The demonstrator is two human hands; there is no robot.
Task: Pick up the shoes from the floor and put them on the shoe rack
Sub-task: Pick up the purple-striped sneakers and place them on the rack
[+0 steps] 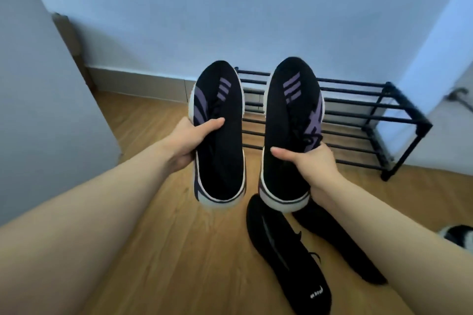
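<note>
I hold a pair of black sneakers with purple stripes and white soles in the air, toes pointing away from me. My left hand [188, 139] grips the left sneaker [220, 161] from its left side, thumb across the top. My right hand [311, 165] grips the right sneaker [286, 115] from its right side. Behind both stands the black metal shoe rack [378, 120], low against the wall, with nothing on its visible bars. A second pair of black shoes lies on the floor beneath my right arm: one [286, 256] in full view, the other [337, 245] partly hidden.
The floor [158, 250] is light wood. Pale walls close the space at the back, left and right. Another black-and-white shoe [458, 235] peeks in at the right edge. A brown door frame [71, 43] stands in the far left corner.
</note>
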